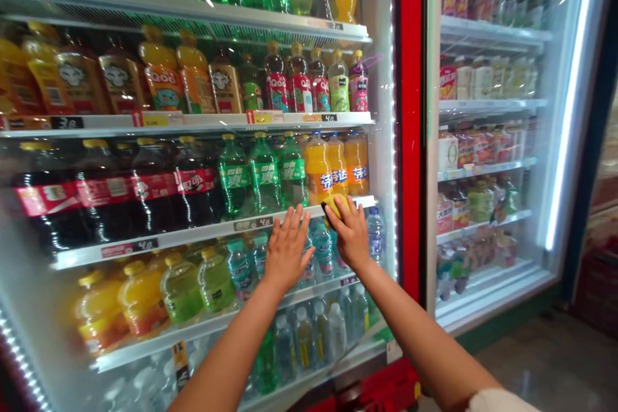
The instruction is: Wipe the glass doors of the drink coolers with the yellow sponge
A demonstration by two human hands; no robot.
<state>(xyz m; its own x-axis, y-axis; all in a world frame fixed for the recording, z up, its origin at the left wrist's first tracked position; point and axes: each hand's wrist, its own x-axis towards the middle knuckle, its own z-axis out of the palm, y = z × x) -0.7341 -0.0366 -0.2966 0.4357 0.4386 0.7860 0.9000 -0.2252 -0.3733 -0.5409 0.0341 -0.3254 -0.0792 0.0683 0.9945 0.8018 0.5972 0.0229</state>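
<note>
My left hand (288, 246) lies flat with its fingers spread and nothing in it, apparently against the glass door of a drinks fridge. To its right, my right hand (351, 232) presses a small yellow cloth (342, 207) with a dark edge against the same surface; whether it is folded or wadded I cannot tell. Behind the hands runs a white shelf edge (217, 230) with price tags. Orange soda bottles (318, 164) stand just above the right hand, and green soda bottles (264, 174) above the left. Blue-labelled bottles (240, 267) show partly behind my hands.
Cola bottles (154, 187) fill the shelf's left part. Yellow juice bottles (140, 296) stand lower left. A red door frame (410, 109) borders the fridge on the right. Beyond it stands a second lit fridge (541, 135) with drinks. Grey floor (526, 354) shows at lower right.
</note>
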